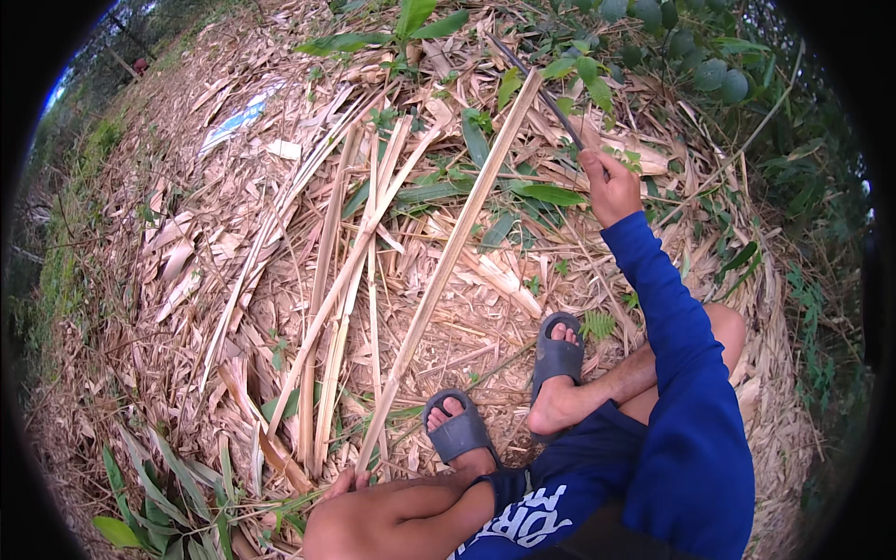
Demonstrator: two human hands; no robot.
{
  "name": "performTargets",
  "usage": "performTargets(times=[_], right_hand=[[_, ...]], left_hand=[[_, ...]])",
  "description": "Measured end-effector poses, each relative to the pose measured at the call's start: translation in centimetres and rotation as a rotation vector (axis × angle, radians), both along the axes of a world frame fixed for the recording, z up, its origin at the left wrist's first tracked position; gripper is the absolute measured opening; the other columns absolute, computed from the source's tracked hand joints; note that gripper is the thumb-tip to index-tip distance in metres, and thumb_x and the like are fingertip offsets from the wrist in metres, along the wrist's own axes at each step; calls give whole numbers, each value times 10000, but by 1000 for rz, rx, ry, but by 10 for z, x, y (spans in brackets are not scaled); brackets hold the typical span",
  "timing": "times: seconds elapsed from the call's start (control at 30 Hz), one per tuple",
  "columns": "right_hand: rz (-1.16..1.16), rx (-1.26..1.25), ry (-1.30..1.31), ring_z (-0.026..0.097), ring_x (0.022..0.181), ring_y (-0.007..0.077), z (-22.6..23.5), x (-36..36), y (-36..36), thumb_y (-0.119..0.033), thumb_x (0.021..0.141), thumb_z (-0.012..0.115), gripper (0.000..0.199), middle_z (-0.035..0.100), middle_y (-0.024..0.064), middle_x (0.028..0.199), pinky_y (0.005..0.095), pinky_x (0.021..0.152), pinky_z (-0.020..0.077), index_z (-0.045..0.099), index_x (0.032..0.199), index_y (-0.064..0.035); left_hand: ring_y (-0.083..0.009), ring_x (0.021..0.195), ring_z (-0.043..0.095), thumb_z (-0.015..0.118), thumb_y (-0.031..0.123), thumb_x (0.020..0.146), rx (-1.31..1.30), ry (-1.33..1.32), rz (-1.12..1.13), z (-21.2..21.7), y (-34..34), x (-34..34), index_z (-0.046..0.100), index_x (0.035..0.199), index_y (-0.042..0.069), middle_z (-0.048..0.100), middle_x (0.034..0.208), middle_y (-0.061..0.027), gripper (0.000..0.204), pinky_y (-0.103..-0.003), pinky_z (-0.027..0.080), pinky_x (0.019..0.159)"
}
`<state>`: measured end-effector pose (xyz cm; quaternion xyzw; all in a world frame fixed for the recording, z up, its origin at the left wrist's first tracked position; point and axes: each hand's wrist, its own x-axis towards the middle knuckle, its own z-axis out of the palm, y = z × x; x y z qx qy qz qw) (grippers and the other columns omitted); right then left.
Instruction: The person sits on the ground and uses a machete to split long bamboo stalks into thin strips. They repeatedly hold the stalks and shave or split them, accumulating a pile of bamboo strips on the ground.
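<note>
My right hand (612, 189), at the end of an outstretched blue sleeve, is closed around the grip of a machete (551, 105). Its long, dark, narrow blade slants up and left, passing close to the upper end of a bamboo strip (457, 238). This pale split strip runs diagonally down to my left hand (348, 483), whose fingers close at its lower end. My left knee hides most of that hand. Whether the blade touches the strip, I cannot tell.
Several pale strips (329, 308) lie left of the held one. Shavings and dry husks (177, 247) cover the ground around my sandalled feet (462, 429). Leafy plants (714, 75) crowd the upper right, and a blue-white scrap (241, 119) lies at upper left.
</note>
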<state>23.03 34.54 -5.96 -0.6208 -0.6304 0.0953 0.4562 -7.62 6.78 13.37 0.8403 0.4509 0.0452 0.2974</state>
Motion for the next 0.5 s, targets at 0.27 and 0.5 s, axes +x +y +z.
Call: performTargets(times=[0.27,0.5], right_hand=[[-25,-368,830,346,413,35,-52,-26,-51,-503,987,497,512,374,-56,518,208,366,250,461,666,-106],[320,65,5,537,470,211,-28,-86,-117,-486,903,637,437,530,67,593,355,429,401,599,793,-64]], left_hand=[[-79,565,487,555,168,977,-45,-640,627,-125,-18,-77,631,996,48,544,663,25,143,-248,374,513],[-49,464,414,535,161,993,-316,-884,950,-227,23,-98,623,986,34,524,611,21,155,-223,322,427]])
